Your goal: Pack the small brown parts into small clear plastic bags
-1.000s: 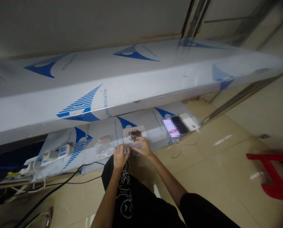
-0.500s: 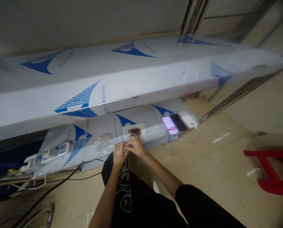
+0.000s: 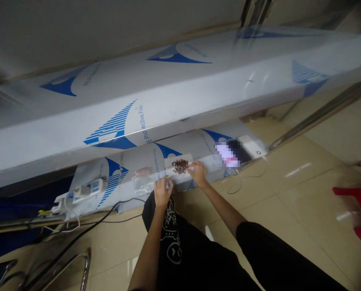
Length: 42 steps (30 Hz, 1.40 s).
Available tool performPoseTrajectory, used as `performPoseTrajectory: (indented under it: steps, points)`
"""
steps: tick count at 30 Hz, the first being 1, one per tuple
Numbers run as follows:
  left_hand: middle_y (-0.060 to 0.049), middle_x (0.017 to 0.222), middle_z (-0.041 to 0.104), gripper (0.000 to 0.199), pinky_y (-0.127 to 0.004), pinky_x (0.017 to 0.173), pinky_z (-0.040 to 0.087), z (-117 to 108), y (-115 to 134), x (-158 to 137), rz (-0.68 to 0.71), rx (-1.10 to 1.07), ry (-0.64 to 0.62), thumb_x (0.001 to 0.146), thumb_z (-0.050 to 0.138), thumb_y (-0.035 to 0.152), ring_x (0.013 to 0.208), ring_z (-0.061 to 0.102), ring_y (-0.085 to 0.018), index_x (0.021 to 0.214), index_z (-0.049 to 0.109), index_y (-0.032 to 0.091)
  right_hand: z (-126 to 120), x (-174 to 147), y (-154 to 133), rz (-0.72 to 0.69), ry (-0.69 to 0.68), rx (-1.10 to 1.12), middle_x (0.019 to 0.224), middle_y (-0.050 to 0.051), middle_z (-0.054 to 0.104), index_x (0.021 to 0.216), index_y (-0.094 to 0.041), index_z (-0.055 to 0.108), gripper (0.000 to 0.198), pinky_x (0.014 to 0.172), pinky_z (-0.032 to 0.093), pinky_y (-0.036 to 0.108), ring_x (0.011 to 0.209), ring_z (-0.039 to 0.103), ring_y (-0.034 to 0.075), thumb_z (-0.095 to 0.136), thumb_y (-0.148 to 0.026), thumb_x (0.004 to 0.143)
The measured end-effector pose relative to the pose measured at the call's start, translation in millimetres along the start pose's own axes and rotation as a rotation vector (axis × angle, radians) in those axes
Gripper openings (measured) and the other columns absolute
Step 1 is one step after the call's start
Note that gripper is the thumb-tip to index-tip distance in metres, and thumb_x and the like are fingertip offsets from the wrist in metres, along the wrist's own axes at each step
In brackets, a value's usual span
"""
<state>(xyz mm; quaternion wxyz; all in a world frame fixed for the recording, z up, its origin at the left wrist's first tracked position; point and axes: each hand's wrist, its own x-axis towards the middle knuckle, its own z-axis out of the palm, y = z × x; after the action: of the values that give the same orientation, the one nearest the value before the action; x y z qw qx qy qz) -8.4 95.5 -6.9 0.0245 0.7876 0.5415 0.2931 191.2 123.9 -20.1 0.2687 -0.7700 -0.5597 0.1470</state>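
A pile of small dark-brown pieces [image 3: 180,166] lies on a white sheet [image 3: 169,162] on the lower shelf; they are too small to name. My right hand [image 3: 197,173] is at the right side of this pile, thumb and forefinger pinched together at its edge. Whether a piece is between those fingertips is hidden. My left hand [image 3: 162,191] is closed near the shelf's front edge, below and left of the pile. A small, pale, shiny thing shows at its fingertips. Left of it lies a clear plastic bag [image 3: 144,186] with thin pinkish pieces [image 3: 142,171] behind it.
A phone [image 3: 228,155] with a lit, blurred screen lies right of the pile, beside a white device [image 3: 253,148] with a cable. A power strip [image 3: 89,189] and cords sit at left. Above runs a film-covered ledge [image 3: 174,97]. A red stool [image 3: 357,202] stands right.
My right hand has moved away from my left hand, up and right to the edge of the brown pile. My left hand stays closed near the shelf edge. The whole view has shifted a little.
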Motion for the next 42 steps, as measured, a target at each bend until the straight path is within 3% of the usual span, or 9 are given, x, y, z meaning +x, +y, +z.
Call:
performPoseTrajectory:
  steps: [9,19,22,27,33,42]
  points:
    - [-0.005,0.08,0.062,0.018,-0.033,0.077,0.038,0.9,-0.3,0.3,0.01,-0.015,0.026,0.081,0.046,0.024,0.077,0.057,-0.017,0.096,0.054,0.016,13.7,8.5,6.3,-0.008,-0.018,-0.073,0.098,0.006,0.059,0.08,-0.022,0.07,0.017,0.079,0.03,0.033,0.094,0.047,0.022,0.058,-0.032,0.074]
    - [-0.005,0.079,0.062,0.019,-0.033,0.077,0.037,1.3,0.3,-0.9,0.024,0.001,0.003,0.081,0.046,0.024,0.076,0.058,-0.017,0.096,0.055,0.016,2.7,23.6,-7.0,0.089,-0.008,-0.055,0.091,0.008,0.063,0.075,-0.021,0.071,0.015,0.076,0.037,0.034,0.091,0.051,0.024,0.061,-0.031,0.069]
    - [-0.006,0.083,0.062,0.019,-0.034,0.079,0.037,1.8,0.3,-0.7,0.026,0.019,-0.009,0.081,0.047,0.023,0.078,0.058,-0.018,0.096,0.054,0.016,4.1,14.9,-14.5,0.015,-0.017,0.197,0.086,0.005,0.065,0.071,-0.022,0.071,0.012,0.076,0.042,0.03,0.085,0.057,0.019,0.065,-0.031,0.065]
    - [-0.006,0.085,0.063,0.016,-0.034,0.08,0.036,1.2,0.4,-2.1,0.045,0.03,-0.061,0.081,0.047,0.024,0.081,0.057,-0.019,0.094,0.053,0.018,12.0,-17.9,-34.4,-0.194,-0.186,0.535,0.084,0.004,0.065,0.065,-0.021,0.07,0.011,0.076,0.045,0.028,0.081,0.06,0.016,0.071,-0.031,0.06]
    - [-0.005,0.087,0.063,0.016,-0.034,0.079,0.036,-5.1,1.5,-10.2,0.102,0.006,-0.108,0.08,0.049,0.026,0.083,0.057,-0.02,0.094,0.051,0.019,12.1,-40.5,-49.8,-0.261,-0.295,0.504,0.083,0.002,0.064,0.063,-0.023,0.069,0.005,0.076,0.045,0.028,0.08,0.059,0.016,0.072,-0.024,0.059]
    - [-0.006,0.085,0.061,0.017,-0.033,0.075,0.037,-9.3,-0.4,-14.2,0.095,-0.006,-0.112,0.079,0.046,0.022,0.083,0.055,-0.022,0.095,0.05,0.019,2.9,-57.9,-73.9,-0.198,-0.212,0.397,0.085,0.001,0.063,0.065,-0.025,0.07,0.004,0.077,0.043,0.027,0.083,0.058,0.016,0.069,-0.025,0.062]
